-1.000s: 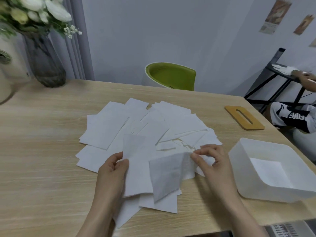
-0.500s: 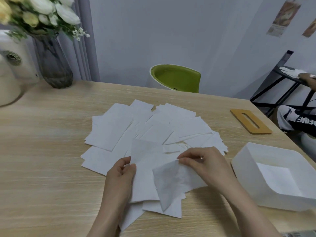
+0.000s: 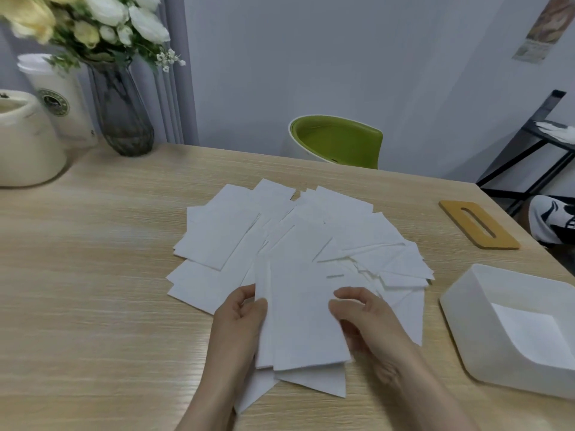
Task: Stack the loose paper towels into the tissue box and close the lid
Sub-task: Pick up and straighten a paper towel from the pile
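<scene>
Low in the centre of the frame, the left hand [image 3: 239, 318] is pinching a small stack of paper towels [image 3: 301, 318] by its left edge, while the right hand [image 3: 364, 318] is curling loosely at its right edge; whether it grips, I cannot tell. The open tissue box [image 3: 466, 325] is sitting at lower right, nearer the right hand, its far end cut off. The lid [image 3: 479, 223] is lying beyond.

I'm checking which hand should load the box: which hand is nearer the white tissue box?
Right. The right hand is just left of the tissue box; the left hand is farther left, across the held paper towels.
</scene>
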`<state>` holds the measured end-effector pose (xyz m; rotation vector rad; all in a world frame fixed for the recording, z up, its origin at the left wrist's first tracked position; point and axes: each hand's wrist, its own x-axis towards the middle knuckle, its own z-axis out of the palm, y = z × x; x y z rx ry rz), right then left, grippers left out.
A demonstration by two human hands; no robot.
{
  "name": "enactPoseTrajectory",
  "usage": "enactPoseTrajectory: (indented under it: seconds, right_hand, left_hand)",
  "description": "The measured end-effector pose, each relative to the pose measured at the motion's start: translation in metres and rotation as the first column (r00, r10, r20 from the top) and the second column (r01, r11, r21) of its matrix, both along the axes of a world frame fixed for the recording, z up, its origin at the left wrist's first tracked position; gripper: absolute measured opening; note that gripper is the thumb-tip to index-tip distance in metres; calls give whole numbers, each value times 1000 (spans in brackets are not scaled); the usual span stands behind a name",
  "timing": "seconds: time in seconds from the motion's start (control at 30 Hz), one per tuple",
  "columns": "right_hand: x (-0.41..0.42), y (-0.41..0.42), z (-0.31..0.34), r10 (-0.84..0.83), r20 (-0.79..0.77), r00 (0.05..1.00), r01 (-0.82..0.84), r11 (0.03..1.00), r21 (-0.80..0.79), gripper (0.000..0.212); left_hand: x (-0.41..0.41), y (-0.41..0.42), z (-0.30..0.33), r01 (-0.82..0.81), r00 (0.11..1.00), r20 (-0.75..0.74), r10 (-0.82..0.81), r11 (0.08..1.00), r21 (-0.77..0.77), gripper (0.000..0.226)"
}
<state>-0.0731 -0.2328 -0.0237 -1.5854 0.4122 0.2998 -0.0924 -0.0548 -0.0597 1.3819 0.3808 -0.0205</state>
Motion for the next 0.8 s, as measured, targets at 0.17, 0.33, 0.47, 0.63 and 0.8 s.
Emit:
enactPoseTrajectory:
  seconds: [0.17,0.33,0.47,0.63,0.8]
  right_hand:
    - [0,-2,0,84,34,996,-80,992,-100,11]
    - [0,0,-3,98,151,984,-67,978,-196,8]
    - [2,4,-8,92,181,979,-70,989,-128,11]
    - [6,16,-15,134,157,979,-115,986,-124,10]
    - [9,21,-18,122,154,980,-99,984,-147,8]
  left_hand:
    - [0,1,1,-8,1000,-12,8,1000,-18,27]
    - [2,2,-7,-32,999,-21,32,999,-8,18]
    - [3,3,-7,-46,998,-33,46,999,3,22]
    - [2,1,-2,-54,998,-40,53,998,-11,23]
    - [0,0,0,-34,999,-4,34,999,-12,19]
